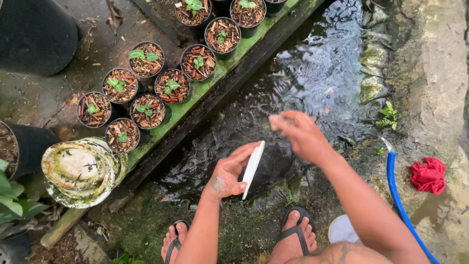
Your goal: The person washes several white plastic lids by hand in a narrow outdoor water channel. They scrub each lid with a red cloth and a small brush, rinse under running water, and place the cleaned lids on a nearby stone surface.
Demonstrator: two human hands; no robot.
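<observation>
My left hand [228,172] grips a flat white plate [253,169] seen edge-on, held tilted over a shallow pool of water [312,73]. My right hand [295,132] hovers just right of the plate's top edge, fingers curled loosely together; I cannot see anything in it. Both bare forearms reach out from the bottom of the view. My feet in dark flip-flops [298,233] stand on wet mossy ground at the water's edge.
Several small black pots with seedlings [173,86] stand in rows on a green-stained ledge at left. A stack of dirty algae-covered dishes [80,171] sits at lower left. A blue hose [398,200] and a red cloth [429,175] lie at right. Large black pot [36,34] top left.
</observation>
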